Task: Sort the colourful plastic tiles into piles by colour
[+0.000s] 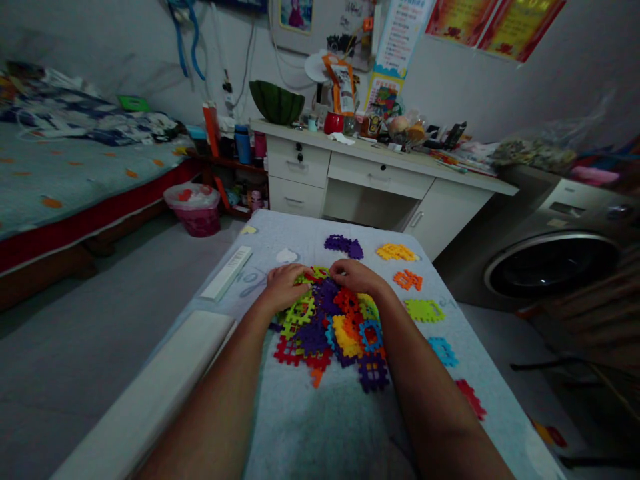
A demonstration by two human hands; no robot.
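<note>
Left hand (287,288) and right hand (354,276) touch the mixed pieces (314,335) on the table (305,427) (can't tell if they grip any). One-colour piles (397,252) sit apart, probably so colours don't mix.

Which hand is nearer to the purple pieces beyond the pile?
Right. The right hand is close to the separate purple pieces, on their near side; the left hand is farther, at the left edge of the colourful pile.

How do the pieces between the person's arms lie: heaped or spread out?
Heaped: the mixed-colour pieces overlap at different angles, several lying partly hidden under others.
</note>
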